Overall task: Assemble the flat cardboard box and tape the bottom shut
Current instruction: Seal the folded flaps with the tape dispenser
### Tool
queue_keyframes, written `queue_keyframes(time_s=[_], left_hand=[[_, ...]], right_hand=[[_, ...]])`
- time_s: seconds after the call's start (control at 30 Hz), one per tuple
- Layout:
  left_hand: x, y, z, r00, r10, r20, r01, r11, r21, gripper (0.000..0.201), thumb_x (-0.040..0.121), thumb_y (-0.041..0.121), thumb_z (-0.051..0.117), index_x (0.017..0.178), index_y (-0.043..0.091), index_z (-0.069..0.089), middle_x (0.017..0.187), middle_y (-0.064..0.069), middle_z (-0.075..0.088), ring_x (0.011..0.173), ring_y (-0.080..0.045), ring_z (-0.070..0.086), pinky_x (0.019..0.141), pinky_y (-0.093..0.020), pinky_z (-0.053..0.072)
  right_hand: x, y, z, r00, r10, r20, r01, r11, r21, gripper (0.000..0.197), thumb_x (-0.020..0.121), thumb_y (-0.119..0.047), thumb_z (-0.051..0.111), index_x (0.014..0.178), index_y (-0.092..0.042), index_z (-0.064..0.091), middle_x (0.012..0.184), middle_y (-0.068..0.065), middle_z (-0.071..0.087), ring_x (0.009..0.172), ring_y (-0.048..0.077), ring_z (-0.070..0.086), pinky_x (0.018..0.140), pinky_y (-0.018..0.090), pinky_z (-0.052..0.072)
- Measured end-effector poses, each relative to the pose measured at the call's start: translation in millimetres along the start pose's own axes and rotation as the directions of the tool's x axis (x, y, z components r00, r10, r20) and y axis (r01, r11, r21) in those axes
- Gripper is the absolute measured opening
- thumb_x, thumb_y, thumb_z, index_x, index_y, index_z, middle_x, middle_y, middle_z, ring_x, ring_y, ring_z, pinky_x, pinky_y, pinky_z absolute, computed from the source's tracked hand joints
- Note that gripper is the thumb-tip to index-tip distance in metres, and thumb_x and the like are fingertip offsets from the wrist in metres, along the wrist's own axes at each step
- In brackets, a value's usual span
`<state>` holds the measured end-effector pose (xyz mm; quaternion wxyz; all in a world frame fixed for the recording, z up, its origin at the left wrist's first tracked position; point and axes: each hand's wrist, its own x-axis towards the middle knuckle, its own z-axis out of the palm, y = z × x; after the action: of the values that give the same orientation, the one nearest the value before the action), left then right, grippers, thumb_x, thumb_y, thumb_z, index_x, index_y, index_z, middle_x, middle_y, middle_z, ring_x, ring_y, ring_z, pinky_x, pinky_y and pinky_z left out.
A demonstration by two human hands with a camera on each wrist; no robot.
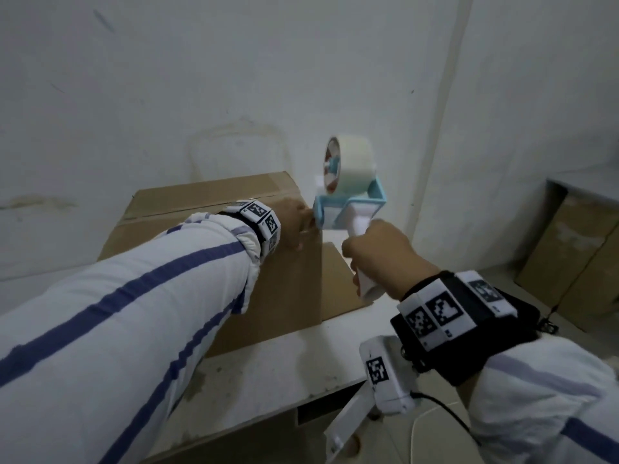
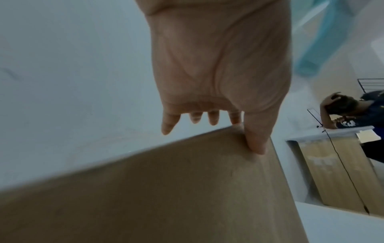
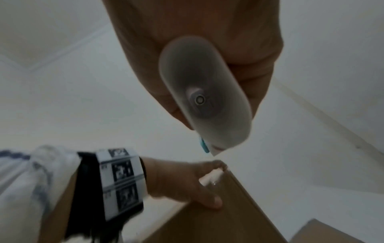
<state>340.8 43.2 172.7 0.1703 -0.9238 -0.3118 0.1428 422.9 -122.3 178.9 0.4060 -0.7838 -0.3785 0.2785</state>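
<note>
A brown cardboard box (image 1: 187, 209) stands on a white table (image 1: 284, 356) with its closed flaps facing up and a seam across the top. My left hand (image 1: 294, 222) rests on the box's right top edge. Its thumb (image 2: 255, 141) lies flat on the side face (image 2: 166, 189) and the fingers reach over the top (image 3: 182, 180). My right hand (image 1: 385, 256) grips the white handle (image 3: 207, 102) of a blue tape dispenser (image 1: 348, 202) carrying a pale tape roll (image 1: 351, 165). The dispenser's front meets the left hand's fingers at the box edge.
A cardboard flap (image 1: 338, 283) lies on the table right of the box. White walls stand close behind and to the right. More cardboard boxes (image 1: 576, 256) are stacked under a shelf at the right. In the left wrist view another person (image 2: 349, 111) sits beyond them.
</note>
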Motion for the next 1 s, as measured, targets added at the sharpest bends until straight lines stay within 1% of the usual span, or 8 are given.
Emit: queue_keyframes(time_s=[0.07,0.23,0.37,0.47,0.53,0.63,0.8,1.0], left_hand=[[2.6,2.2,-3.2,1.000,0.005,-0.026,-0.007,0.996,-0.092,0.042,0.079,0.025,0.064,0.118,0.016,0.052,0.114,-0.006,0.056,0.109,-0.026,0.054,0.088,-0.033,0.042],[16.6,11.4,8.1,0.999,-0.023,-0.041,0.014,0.976,-0.219,0.039,0.090,0.024,0.050,0.128,0.019,0.048,0.127,-0.008,0.049,0.117,-0.027,0.049,0.098,-0.037,0.036],[24.9,21.5,15.3,0.994,-0.095,-0.057,0.076,0.959,-0.275,0.040,0.093,0.023,0.046,0.132,0.015,0.046,0.141,-0.008,0.040,0.131,-0.027,0.037,0.106,-0.036,0.029],[22.9,12.5,2.4,0.994,-0.112,-0.008,0.100,0.918,-0.384,0.037,0.096,0.020,0.044,0.131,0.009,0.048,0.137,-0.012,0.047,0.126,-0.028,0.043,0.104,-0.034,0.031],[19.4,-2.4,-6.7,0.991,-0.114,0.070,0.134,0.867,-0.480,0.038,0.094,0.017,0.045,0.130,0.009,0.049,0.135,-0.015,0.050,0.125,-0.031,0.046,0.103,-0.037,0.034],[18.2,-19.2,-12.5,0.981,-0.104,0.163,0.167,0.880,-0.444,0.043,0.094,0.015,0.043,0.137,0.016,0.046,0.140,-0.010,0.048,0.127,-0.027,0.044,0.103,-0.035,0.032],[30.6,-33.0,-21.1,0.963,-0.125,0.237,0.181,0.956,-0.229,0.049,0.099,0.016,0.038,0.147,0.019,0.030,0.147,-0.004,0.040,0.133,-0.024,0.040,0.107,-0.032,0.030],[63.5,-58.6,-22.8,0.965,-0.066,0.255,0.096,0.989,-0.108,0.043,0.098,0.014,0.046,0.141,0.014,0.040,0.141,-0.006,0.047,0.128,-0.023,0.046,0.103,-0.029,0.034]], right_hand=[[9.0,-15.6,-9.7,0.997,-0.050,-0.052,0.052,0.998,0.042,0.013,0.078,-0.004,0.053,0.077,-0.012,0.043,0.072,0.018,0.061,0.061,0.035,0.064,0.058,0.046,0.059],[28.3,-34.3,-9.3,0.991,-0.107,-0.079,0.114,0.990,0.081,0.015,0.074,-0.011,0.056,0.084,-0.013,0.045,0.099,0.024,0.063,0.080,0.040,0.067,0.067,0.050,0.060],[46.7,-26.1,2.5,0.994,-0.107,-0.033,0.110,0.986,0.125,0.020,0.078,-0.013,0.058,0.095,-0.010,0.047,0.103,0.022,0.062,0.074,0.035,0.064,0.046,0.030,0.051],[59.8,-19.4,9.0,0.994,-0.108,-0.011,0.108,0.983,0.146,0.027,0.082,-0.016,0.055,0.106,-0.008,0.045,0.102,0.018,0.060,0.075,0.033,0.063,0.038,0.019,0.041],[66.8,-20.2,14.2,0.993,-0.120,-0.012,0.120,0.977,0.175,0.033,0.080,-0.018,0.056,0.108,-0.005,0.046,0.102,0.020,0.060,0.080,0.035,0.064,0.044,0.026,0.049],[79.5,-26.6,21.5,0.988,-0.149,-0.048,0.155,0.975,0.158,0.040,0.075,-0.020,0.058,0.109,-0.004,0.046,0.105,0.022,0.061,0.092,0.040,0.066,0.075,0.049,0.058],[105.2,-42.3,34.0,0.985,-0.165,-0.051,0.171,0.972,0.159,0.047,0.073,-0.017,0.065,0.113,-0.003,0.043,0.111,0.020,0.059,0.097,0.037,0.065,0.084,0.048,0.056],[149.6,-57.5,46.9,0.996,-0.088,-0.012,0.088,0.981,0.170,0.048,0.075,-0.013,0.065,0.118,-0.001,0.046,0.117,0.019,0.057,0.106,0.035,0.062,0.091,0.047,0.054]])
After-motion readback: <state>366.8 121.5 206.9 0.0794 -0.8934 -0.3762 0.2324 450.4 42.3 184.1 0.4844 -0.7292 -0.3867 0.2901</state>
